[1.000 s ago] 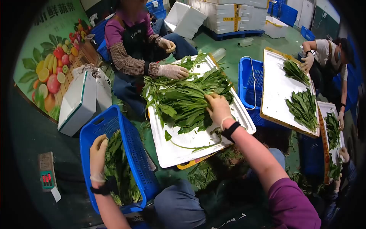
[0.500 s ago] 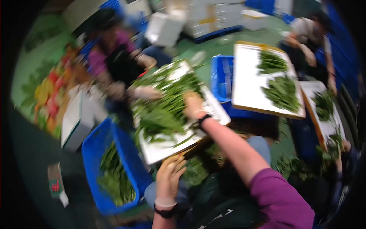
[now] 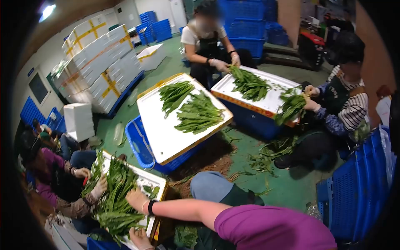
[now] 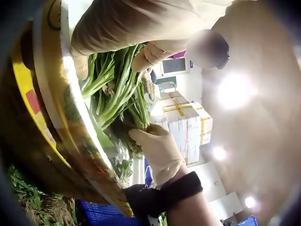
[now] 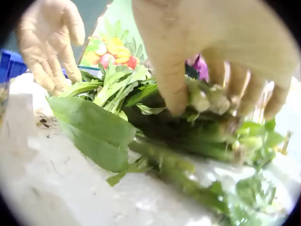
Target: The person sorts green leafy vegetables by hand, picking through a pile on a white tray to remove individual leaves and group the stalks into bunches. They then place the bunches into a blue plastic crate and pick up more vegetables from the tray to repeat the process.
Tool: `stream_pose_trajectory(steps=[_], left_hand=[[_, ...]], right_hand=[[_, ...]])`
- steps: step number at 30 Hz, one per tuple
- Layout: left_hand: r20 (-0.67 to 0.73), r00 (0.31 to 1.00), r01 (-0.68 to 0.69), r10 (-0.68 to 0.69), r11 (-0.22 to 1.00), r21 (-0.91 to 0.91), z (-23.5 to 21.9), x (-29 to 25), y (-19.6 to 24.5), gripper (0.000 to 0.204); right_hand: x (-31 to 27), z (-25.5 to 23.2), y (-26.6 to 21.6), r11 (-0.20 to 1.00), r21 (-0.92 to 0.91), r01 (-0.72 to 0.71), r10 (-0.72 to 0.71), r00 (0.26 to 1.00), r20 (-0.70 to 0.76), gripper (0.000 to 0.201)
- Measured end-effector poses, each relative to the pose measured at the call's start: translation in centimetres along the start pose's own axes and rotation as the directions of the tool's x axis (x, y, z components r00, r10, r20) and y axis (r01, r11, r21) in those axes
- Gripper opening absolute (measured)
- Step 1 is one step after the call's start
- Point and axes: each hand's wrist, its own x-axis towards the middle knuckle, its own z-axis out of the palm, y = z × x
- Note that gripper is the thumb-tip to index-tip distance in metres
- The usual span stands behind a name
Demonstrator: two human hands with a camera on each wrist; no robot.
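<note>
A heap of long leafy greens [image 3: 114,187] lies on a white foam tray [image 3: 160,182] at the lower left of the head view. My right hand [image 3: 136,201] reaches over its near side; in the right wrist view this hand [image 5: 216,52] has thumb and fingers curled around a bunch of stems [image 5: 207,101]. Beside the tray's near edge is my left hand [image 3: 139,238]. The right wrist view shows the left hand [image 5: 49,42] with fingers spread and palm visible, close to some stems. Large in the left wrist view, it [image 4: 141,23] hangs over the tray rim [image 4: 77,94].
Across the heap, another person's gloved hand [image 3: 99,187] touches the greens. A second white tray [image 3: 154,133] bears two bunches over a blue crate [image 3: 137,139]. Two people handle greens at a third tray [image 3: 266,109]. Blue crates [image 3: 354,196] stand at right; trimmings litter the floor.
The head view has swung to the right. My left hand has moved from the blue basket of greens to the tray's near edge. My right hand has stayed at the heap.
</note>
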Motion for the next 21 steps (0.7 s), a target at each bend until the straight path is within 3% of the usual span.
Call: stream_pose_trajectory(steps=[5,6,7,8,9,10,11,12,13,14,15,16,17,18,19,20,21], left_hand=[[0.21,0.97,-0.112,0.12,0.992,-0.048,8.6,-14.5,5.7,0.06],[0.252,0.948,-0.319,0.196,0.588,0.743,9.4,-15.3,5.8,0.07],[0.262,0.946,-0.325,0.192,0.59,0.739,8.6,-14.4,5.3,0.07],[0.271,0.951,-0.229,0.147,0.926,0.299,6.6,-12.8,4.8,0.072],[0.301,0.947,-0.042,0.112,0.973,-0.229,5.6,-12.0,4.5,0.075],[0.184,0.982,0.133,-0.036,0.824,-0.55,9.6,-16.6,7.2,0.076],[0.185,0.982,0.131,-0.033,0.823,-0.552,7.6,-14.9,6.3,0.076],[0.464,0.883,0.203,0.074,0.83,-0.52,5.7,-13.3,5.4,0.076],[0.697,0.696,0.262,0.169,0.844,-0.467,3.9,-11.7,4.5,0.076],[0.627,0.761,0.143,0.167,0.899,-0.413,2.1,-10.3,3.2,0.068],[0.626,0.762,0.143,0.167,0.899,-0.414,2.6,-10.5,3.0,0.068],[0.394,0.887,-0.353,0.243,0.905,0.238,3.9,-11.1,3.0,0.059],[0.243,0.849,-0.429,0.469,0.344,0.836,4.6,-11.3,2.9,0.05],[0.225,0.786,-0.494,0.576,0.364,0.79,0.9,-7.0,0.3,0.028],[0.215,0.785,-0.489,0.581,0.367,0.792,-0.6,-6.3,0.5,0.028],[0.349,0.724,-0.462,0.595,0.042,0.886,-1.9,-5.8,0.4,0.022],[0.487,0.676,-0.393,0.553,-0.288,0.873,-1.5,-6.6,0.6,0.017]], right_hand=[[-1.1,0.0,-2.0,0.982,0.183,-0.039,0.024,0.996,0.082,0.026],[-1.1,0.2,-2.2,0.979,0.2,-0.04,0.036,0.999,0.021,0.026],[-0.6,1.1,-2.2,0.994,0.105,0.01,-0.018,0.997,0.075,0.02],[-1.0,0.5,-2.2,0.999,0.043,0.005,-0.005,1.0,-0.012,0.012],[-1.5,-0.3,-2.3,1.0,-0.016,-0.003,0.001,0.995,-0.099,0.01],[-1.8,-0.8,-2.4,1.0,-0.017,-0.002,0.001,0.995,-0.102,0.01],[-1.9,-1.3,-2.4,0.998,0.062,0.029,-0.021,0.992,-0.12,0.009],[-2.0,-1.8,-2.4,0.988,0.14,0.061,-0.042,0.989,-0.141,0.008],[-2.0,-2.3,-2.4,0.988,0.139,0.062,-0.042,0.989,-0.142,0.008],[-2.1,-2.7,-2.5,0.961,0.276,0.021,0.015,0.991,-0.13,0.008],[-2.1,-3.1,-2.5,0.913,0.407,-0.02,0.07,0.992,-0.108,0.009],[-1.9,-3.2,-2.3,0.834,0.528,-0.159,0.131,0.987,0.09,0.012],[-1.9,-3.9,-2.1,0.832,0.532,-0.159,0.131,0.987,0.091,0.012],[-1.9,-5.1,-2.1,0.782,0.587,-0.208,0.141,0.977,0.159,0.016],[-2.0,-5.8,-2.1,0.732,0.632,-0.255,0.138,0.963,0.23,0.02],[-2.5,-6.5,-2.3,0.64,0.746,-0.182,0.137,0.983,0.121,0.026],[-2.6,-6.7,-2.7,0.643,0.744,-0.184,0.134,0.983,0.127,0.026]])
